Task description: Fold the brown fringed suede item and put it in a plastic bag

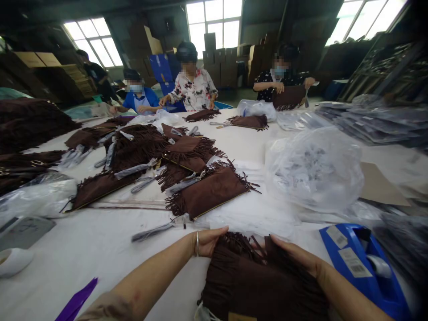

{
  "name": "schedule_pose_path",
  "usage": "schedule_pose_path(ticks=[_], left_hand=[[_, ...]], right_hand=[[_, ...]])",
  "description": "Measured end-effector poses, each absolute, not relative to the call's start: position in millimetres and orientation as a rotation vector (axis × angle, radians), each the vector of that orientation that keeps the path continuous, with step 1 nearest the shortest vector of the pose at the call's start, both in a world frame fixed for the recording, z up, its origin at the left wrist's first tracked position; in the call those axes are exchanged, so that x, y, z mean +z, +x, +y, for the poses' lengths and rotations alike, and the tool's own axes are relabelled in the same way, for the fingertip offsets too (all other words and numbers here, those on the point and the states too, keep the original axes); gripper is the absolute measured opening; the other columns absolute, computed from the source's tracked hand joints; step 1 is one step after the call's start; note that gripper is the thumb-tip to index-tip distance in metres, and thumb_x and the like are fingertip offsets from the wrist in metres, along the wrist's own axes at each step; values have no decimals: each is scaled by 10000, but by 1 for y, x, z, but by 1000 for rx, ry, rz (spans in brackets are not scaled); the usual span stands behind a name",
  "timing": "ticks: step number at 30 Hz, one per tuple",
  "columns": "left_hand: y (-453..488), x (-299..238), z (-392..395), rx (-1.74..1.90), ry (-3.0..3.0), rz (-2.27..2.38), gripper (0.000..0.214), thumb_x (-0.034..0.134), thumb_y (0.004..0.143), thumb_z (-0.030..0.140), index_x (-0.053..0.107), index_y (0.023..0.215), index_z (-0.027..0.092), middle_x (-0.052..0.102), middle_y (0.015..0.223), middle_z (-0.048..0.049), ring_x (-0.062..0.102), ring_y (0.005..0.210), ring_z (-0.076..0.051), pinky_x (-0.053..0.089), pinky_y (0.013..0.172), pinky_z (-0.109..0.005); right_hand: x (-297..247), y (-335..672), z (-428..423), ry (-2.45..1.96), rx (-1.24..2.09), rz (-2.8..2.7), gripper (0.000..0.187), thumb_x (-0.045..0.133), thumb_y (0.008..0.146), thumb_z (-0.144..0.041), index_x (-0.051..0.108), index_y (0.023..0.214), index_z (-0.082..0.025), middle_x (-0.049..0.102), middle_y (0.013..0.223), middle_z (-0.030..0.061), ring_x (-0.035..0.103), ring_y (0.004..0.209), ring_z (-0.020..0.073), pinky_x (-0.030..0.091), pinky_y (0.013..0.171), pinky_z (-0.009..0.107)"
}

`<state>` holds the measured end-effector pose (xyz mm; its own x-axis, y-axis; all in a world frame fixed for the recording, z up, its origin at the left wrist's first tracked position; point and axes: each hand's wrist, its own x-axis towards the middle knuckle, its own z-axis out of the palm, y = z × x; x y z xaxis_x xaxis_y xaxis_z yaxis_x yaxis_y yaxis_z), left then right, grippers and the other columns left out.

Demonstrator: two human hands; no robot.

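Fringe may snag or crease, I judge: right hand (297, 257) lies flat, grip apart, on the brown fringed pouch (261, 285) on the surface (100, 249) beneath it; left hand (209, 240) buries fingers in fringe, so I cannot tell its grip; tape dispenser (364, 267) crowds the right grip

Dim room, windows (214, 22) blown out, edges warped & blurry.

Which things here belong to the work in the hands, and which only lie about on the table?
In hand:
- left hand and right hand, both touching the brown fringed bag

Lying about, untouched:
- blue tape dispenser
- heap of clear plastic bags
- other fringed bags
- purple strip
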<state>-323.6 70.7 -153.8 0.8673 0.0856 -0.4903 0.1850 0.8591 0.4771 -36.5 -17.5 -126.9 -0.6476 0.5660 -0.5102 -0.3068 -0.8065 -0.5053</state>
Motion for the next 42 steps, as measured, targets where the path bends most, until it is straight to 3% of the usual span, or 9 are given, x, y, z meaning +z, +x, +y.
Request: schedule_pose_path(ticks=[5,11,14,17,22,29,33,38,42], left_hand=[[-302,-140,75,-77,792,455,546,577,801,550,595,1155,134,631,1164,-97,572,1104,-250,370,1033,-382],[-313,-101,48,16,1456,461,523,611,791,492,565,1223,201,605,1222,-48,523,1167,-271,351,1059,-403],[-327,-91,29,47,1857,434,502,604,795,451,548,1248,243,547,1300,-51,379,1297,-304,184,1132,-465],[-340,-95,11,105,2129,374,528,591,807,412,487,1303,261,472,1367,-62,266,1355,-317,57,1135,-520],[-352,-100,-18,176,2174,322,483,520,848,451,496,1297,275,420,1407,-54,296,1346,-297,115,1136,-493],[-351,-63,-40,224,2012,327,330,477,897,393,638,1135,231,627,1189,-69,495,1212,-247,255,1114,-421],[-328,-67,-20,420,1980,584,386,398,927,423,613,1163,207,596,1237,-64,457,1249,-220,305,1098,-379],[-295,-90,-17,74,2192,618,539,478,870,511,464,1317,209,424,1406,-91,378,1307,-244,270,1115,-408],[-299,-91,-47,96,2323,449,491,453,901,466,434,1331,229,389,1430,-89,320,1340,-233,188,1142,-433]], right_hand=[[-117,-33,-21,-919,2297,-777,477,406,908,-476,540,1259,-183,534,1310,79,438,1250,229,237,1103,409],[-82,-50,-58,-1112,1724,-1983,446,467,899,-416,422,1338,-355,375,1431,-10,282,1343,251,155,1129,461],[-89,-70,-86,-972,1523,-2242,557,521,870,-415,323,1386,-346,276,1462,18,193,1366,267,96,1125,508],[-103,-80,-114,-839,1447,-2302,539,484,893,-388,294,1396,-344,290,1447,36,229,1350,265,130,1113,517],[-104,-41,-141,-1066,1279,-1897,386,351,938,-396,505,1286,-335,463,1372,18,355,1308,255,190,1115,504],[-140,17,-116,-1520,1222,-950,541,316,915,-549,586,1196,-174,585,1247,88,470,1219,242,216,1126,437],[-143,-6,-110,-1548,1253,-1194,542,336,895,-579,616,1155,-195,603,1220,71,488,1196,248,219,1124,439],[-126,-27,-125,-1573,1109,-1490,472,289,935,-497,588,1184,-230,590,1229,55,504,1170,227,295,1089,459],[-126,-26,-146,-1515,846,-1935,383,372,939,-402,505,1283,-300,488,1355,13,377,1288,210,283,1106,439]])
